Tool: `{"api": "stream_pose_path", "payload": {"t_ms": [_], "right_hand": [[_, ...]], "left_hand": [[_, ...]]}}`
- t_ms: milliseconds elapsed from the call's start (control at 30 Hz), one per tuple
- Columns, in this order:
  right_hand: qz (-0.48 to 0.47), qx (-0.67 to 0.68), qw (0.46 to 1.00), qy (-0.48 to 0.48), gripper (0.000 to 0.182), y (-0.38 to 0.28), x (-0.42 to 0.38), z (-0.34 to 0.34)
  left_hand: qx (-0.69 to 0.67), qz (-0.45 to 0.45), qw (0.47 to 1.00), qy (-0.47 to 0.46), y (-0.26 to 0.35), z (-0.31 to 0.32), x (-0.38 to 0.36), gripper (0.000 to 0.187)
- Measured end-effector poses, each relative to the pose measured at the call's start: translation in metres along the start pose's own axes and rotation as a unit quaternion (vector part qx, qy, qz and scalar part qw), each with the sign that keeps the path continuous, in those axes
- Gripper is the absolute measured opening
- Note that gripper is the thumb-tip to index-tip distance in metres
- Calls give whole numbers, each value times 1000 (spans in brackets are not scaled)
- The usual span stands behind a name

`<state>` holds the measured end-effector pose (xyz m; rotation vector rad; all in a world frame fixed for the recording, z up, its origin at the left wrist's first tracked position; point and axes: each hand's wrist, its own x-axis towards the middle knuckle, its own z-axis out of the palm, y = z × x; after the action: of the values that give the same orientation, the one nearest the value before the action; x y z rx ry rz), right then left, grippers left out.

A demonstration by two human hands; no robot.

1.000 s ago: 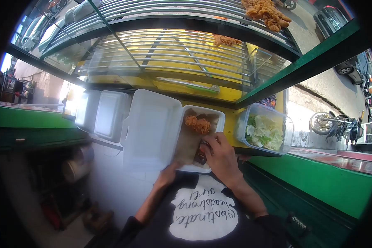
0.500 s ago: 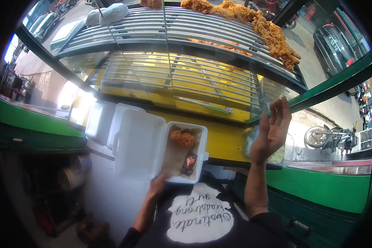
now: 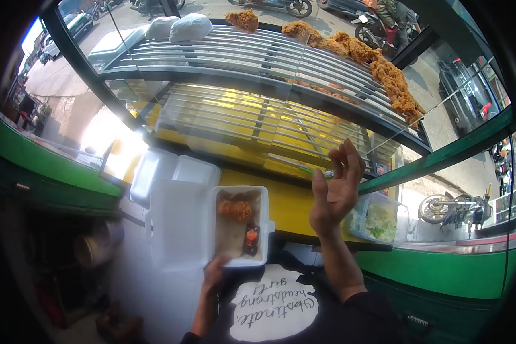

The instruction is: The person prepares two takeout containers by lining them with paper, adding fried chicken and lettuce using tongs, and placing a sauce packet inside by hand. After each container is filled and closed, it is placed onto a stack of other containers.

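Grip clamped on the near edge of the open box [image 3: 265,213], the left hand [image 3: 214,272] holds it, chicken [image 3: 235,210] and a sachet [image 3: 250,241] inside. The right hand [image 3: 336,198] is raised near the rack [image 3: 223,117], thumb and fingers apart.

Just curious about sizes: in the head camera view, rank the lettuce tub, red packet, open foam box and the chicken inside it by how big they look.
1. Open foam box
2. Lettuce tub
3. Chicken inside the box
4. Red packet
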<state>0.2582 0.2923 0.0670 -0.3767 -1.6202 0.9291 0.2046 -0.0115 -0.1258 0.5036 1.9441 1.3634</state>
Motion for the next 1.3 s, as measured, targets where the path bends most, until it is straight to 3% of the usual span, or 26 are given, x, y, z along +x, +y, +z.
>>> {"api": "stream_pose_path", "payload": {"t_ms": [67,200,300,367,433,500,567,600,633,667,700,733,833,867,900,967,1000,1067,1100,1167,1200,1233,1300], "right_hand": [[-5,27,999,-29,62,-4,2,13],[-8,21,999,-45,62,-2,8,11],[-7,7,997,-76,58,-5,14,6],[-1,7,993,-117,53,-5,18,8],[5,-6,995,-102,47,-10,21,10],[44,0,978,-202,42,-4,18,0],[65,-26,971,-230,35,9,5,-27],[148,-73,951,-260,36,26,-8,-41],[228,-122,922,-289,37,46,-20,-54],[224,-121,920,-298,37,72,-34,-66],[177,-252,912,-272,42,100,-51,-78],[126,-378,886,-236,48,115,-58,-83],[74,-477,844,-233,59,129,-34,-76],[130,-499,802,-302,82,137,-23,-74],[132,-499,803,-299,82,142,-10,-68],[160,-491,739,-432,85,151,11,-62],[163,-491,740,-428,85,153,9,-63],[145,-526,736,-400,80,162,8,-62],[144,-526,739,-395,80,160,7,-64],[32,-587,727,-356,73,148,-10,-73],[35,-550,778,-302,57,129,-10,-73],[40,-553,777,-297,57,107,-8,-74],[239,-546,719,-357,41,61,-7,-87]], "left_hand": [[-112,-24,990,78,2,7,3,13],[-42,6,996,74,17,10,3,14],[-91,-51,992,67,-1,11,11,14],[22,45,998,42,25,10,12,13],[-23,20,999,32,12,9,22,10],[-72,-12,997,30,9,11,24,7],[11,79,996,42,17,17,20,7],[7,75,996,49,13,14,18,7],[60,138,987,47,7,9,17,10],[113,201,972,45,4,8,16,13],[109,198,973,51,7,7,13,13],[116,169,978,49,15,6,11,13],[70,88,993,36,24,12,9,13],[20,35,999,27,27,13,11,14],[22,37,999,25,33,13,10,14],[-66,-36,997,10,50,18,13,14],[-62,-35,997,7,59,19,14,14],[-115,-202,973,-4,75,18,21,14],[-112,-196,974,-4,73,19,23,14],[-68,-68,995,-21,62,19,24,13],[-47,-107,993,-33,67,18,26,13],[-43,-106,993,-39,63,18,29,13],[62,9,996,-70,54,22,31,11]]}}
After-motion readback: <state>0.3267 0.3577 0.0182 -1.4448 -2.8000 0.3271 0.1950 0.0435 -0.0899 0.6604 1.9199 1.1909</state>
